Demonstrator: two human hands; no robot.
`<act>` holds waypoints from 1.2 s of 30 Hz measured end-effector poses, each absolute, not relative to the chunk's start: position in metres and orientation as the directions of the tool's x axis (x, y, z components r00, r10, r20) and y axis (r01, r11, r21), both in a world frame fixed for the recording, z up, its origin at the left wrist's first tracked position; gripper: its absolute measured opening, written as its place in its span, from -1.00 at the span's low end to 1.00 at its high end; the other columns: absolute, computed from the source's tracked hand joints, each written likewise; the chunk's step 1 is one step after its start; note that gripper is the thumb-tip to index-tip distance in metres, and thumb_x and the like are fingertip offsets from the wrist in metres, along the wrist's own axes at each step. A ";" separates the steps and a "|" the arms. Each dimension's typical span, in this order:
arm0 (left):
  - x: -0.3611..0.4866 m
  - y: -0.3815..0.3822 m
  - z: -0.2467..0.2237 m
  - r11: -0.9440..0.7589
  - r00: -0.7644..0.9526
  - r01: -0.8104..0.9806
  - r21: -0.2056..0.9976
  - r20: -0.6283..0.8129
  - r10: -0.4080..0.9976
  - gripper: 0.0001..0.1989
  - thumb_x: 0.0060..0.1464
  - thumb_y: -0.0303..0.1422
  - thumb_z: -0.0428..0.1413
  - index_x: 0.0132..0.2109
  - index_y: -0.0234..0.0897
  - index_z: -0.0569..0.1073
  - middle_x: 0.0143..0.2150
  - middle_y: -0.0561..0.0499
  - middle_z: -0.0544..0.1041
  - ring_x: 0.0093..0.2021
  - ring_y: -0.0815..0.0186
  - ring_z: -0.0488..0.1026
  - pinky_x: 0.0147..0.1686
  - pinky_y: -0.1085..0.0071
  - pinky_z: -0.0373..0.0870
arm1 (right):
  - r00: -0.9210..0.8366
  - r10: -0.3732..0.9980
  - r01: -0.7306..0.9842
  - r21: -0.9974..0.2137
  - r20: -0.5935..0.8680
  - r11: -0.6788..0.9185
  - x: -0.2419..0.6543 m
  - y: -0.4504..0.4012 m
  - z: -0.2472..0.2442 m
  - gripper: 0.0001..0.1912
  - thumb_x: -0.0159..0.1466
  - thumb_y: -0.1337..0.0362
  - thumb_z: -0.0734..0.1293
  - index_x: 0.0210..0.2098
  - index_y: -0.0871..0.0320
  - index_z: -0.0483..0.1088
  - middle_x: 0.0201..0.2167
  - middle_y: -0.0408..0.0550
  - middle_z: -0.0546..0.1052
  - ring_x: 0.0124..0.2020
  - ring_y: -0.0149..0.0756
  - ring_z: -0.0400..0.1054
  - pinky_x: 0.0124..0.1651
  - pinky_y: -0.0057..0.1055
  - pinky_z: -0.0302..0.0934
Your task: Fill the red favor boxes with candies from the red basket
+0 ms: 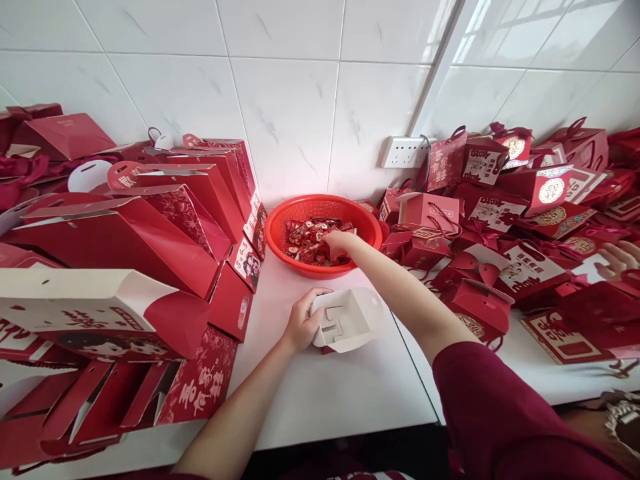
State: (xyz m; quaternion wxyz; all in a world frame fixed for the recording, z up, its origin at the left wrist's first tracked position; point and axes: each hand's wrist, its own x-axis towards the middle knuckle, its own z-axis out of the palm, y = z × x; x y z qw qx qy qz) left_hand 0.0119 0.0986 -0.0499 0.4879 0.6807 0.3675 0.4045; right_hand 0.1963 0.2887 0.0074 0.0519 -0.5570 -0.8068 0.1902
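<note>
An open box (350,317), white inside with nothing in it, rests on the white table. My left hand (304,320) is closed on its left side, thumb over the rim. Behind the box is a red plastic basket (277,250) holding a heap of small red-wrapped packets (310,230). My right hand (337,245) reaches into the basket among the packets, its fingers partly hidden, so what they hold, if anything, cannot be made out.
Open red boxes (190,233) stand in stacks along the left. Closed red gift boxes (500,213) are piled on the right, where another person's hand (617,260) shows. A power strip (406,152) sits against the tiled wall.
</note>
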 end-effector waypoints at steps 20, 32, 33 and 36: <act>0.009 0.100 -0.053 -0.316 0.412 0.152 0.937 0.230 0.882 -0.60 0.13 -0.35 0.00 0.11 -0.25 0.44 0.08 -0.04 0.55 0.01 0.18 0.50 -0.03 0.35 0.41 | -0.405 0.914 0.426 -0.889 -0.023 0.166 0.208 0.258 0.039 -0.79 0.23 0.50 0.32 -0.15 0.22 0.47 -0.05 0.01 0.62 -0.14 -0.27 0.50 -0.18 -0.47 0.41; 0.011 0.101 -0.050 -0.307 0.417 0.140 0.941 0.225 0.880 -0.64 0.17 -0.30 0.01 0.09 -0.24 0.44 -0.01 -0.02 0.56 -0.08 0.20 0.49 -0.08 0.38 0.39 | -0.261 0.940 -0.124 -0.974 0.218 0.191 0.224 0.204 0.049 -0.71 0.18 0.16 0.47 -0.20 0.14 0.40 -0.22 -0.07 0.59 -0.41 -0.42 0.48 -0.59 -0.62 0.27; 0.011 0.101 -0.050 -0.305 0.417 0.134 0.943 0.226 0.880 -0.64 0.18 -0.29 0.01 0.08 -0.24 0.44 -0.01 -0.02 0.56 -0.08 0.21 0.49 -0.07 0.37 0.39 | -0.291 0.928 -0.173 -0.967 0.233 0.189 0.226 0.191 0.051 -0.70 0.18 0.14 0.48 -0.18 0.14 0.40 -0.19 -0.05 0.59 -0.36 -0.38 0.50 -0.57 -0.61 0.29; 0.012 0.101 -0.050 -0.299 0.424 0.115 0.947 0.226 0.877 -0.64 0.19 -0.27 0.01 0.09 -0.25 0.43 -0.01 -0.03 0.56 -0.08 0.20 0.50 -0.05 0.36 0.40 | -0.349 0.910 -0.103 -0.974 0.224 0.200 0.233 0.149 0.048 -0.73 0.24 0.10 0.44 -0.18 0.14 0.45 -0.10 0.02 0.59 -0.15 -0.24 0.52 -0.47 -0.55 0.36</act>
